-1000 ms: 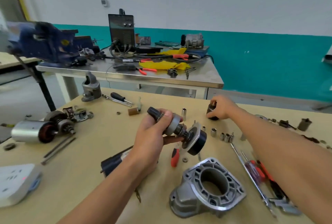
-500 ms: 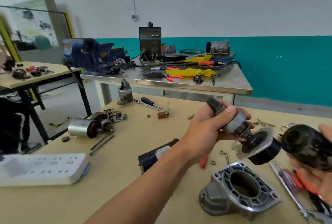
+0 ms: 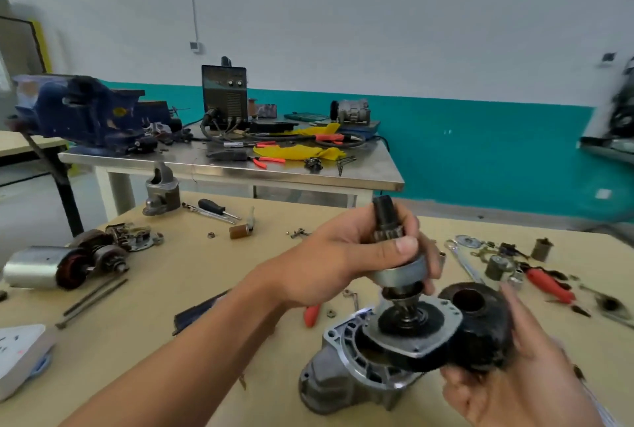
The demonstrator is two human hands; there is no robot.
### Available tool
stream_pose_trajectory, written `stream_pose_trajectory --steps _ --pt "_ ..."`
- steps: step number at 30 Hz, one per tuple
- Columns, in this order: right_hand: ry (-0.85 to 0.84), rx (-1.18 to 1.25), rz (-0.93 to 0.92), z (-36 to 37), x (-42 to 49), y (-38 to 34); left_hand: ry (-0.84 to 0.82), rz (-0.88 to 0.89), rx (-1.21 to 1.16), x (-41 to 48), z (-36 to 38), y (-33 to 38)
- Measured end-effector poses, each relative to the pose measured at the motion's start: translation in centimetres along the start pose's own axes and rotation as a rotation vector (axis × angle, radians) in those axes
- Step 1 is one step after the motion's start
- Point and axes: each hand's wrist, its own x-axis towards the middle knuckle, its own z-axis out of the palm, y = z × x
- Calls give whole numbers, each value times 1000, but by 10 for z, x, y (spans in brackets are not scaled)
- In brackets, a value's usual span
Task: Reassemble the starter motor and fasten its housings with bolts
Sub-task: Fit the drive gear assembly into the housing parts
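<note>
Judging by how the parts are held, this step is joining the inner parts, before any bolts come in. The left hand (image 3: 346, 262) holds the gear shaft (image 3: 401, 272) upright in the air. Its fingers (image 3: 429, 265) curl round the silver drum and the thumb presses over the toothed end. The flat plate (image 3: 442, 327) at the shaft's lower end hangs over the mouth of the grey housing (image 3: 343, 375), which lies open side up on the worktop (image 3: 206, 289). The right hand (image 3: 514, 389) holds a dark cup (image 3: 480, 330) just beside that plate, at its right edge. The thumb sits under the cup and the fingers reach up behind it, though blur hides how tightly they close. I cannot tell whether plate and cup touch. The next move likely calls for setting the 2 parts squarely together, then lowering them into the housing so the plate's holes meet those in the rim. No bolts appear fitted yet.
</note>
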Motion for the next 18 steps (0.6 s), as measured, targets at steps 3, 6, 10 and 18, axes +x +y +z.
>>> stream_pose_trajectory --steps 3,6,10,18 --pt "22 -67 -50 -5 -6 10 -16 1 -35 -3 -1 0" --pt "11 -45 -16 -6 -6 15 63 47 -71 -3 9 -6" --pt "-45 50 41 -10 -4 16 315 226 -100 -2 23 -16" --pt "-188 231 72 -12 -4 21 164 377 -259 5 34 -2"
